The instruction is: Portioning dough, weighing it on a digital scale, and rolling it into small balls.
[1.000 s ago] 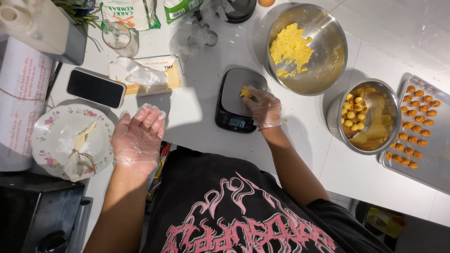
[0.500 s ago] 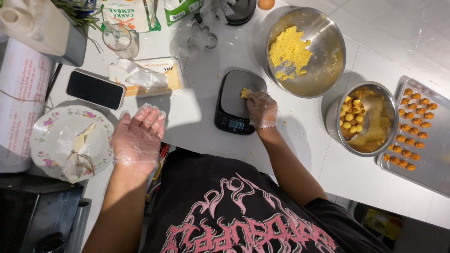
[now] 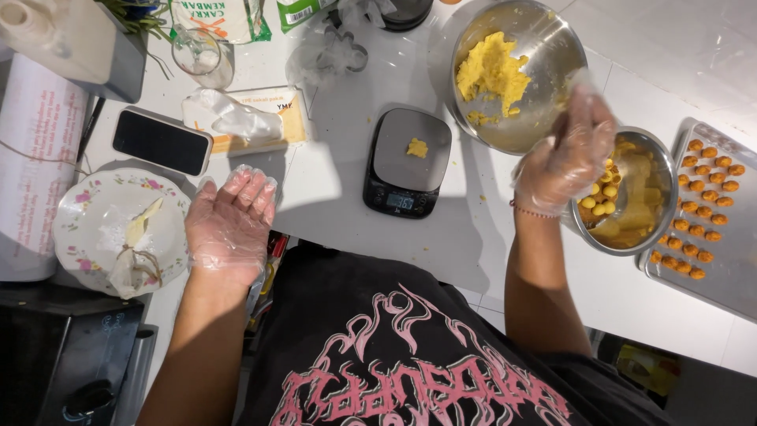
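- The left hand (image 3: 230, 229) lies flat with its fingers spread, palm up, in a thin clear glove at the near edge of the white desk (image 3: 339, 181); it grips nothing.
- The right hand (image 3: 566, 154), gloved the same way, hovers between the large steel bowl (image 3: 552, 47) and the smaller steel bowl (image 3: 658, 170); its fingers curl loosely, and I cannot tell whether they pinch anything.
- A small lump of yellow dough (image 3: 417, 147) sits alone on the dark kitchen scale (image 3: 406, 162), well apart from both hands.
- The large bowl holds a heap of yellow dough (image 3: 490, 71) (crumbly, pushed to one side).
- The smaller bowl holds little yellow balls (image 3: 599, 201) and a yellowish mass.
- A metal tray (image 3: 725, 260) at the far right carries rows of small orange-brown balls (image 3: 704, 213).
- Beside the left hand stand a flowered plate (image 3: 87, 213), a dark phone (image 3: 162, 142) and an open box of plastic gloves (image 3: 236, 118).
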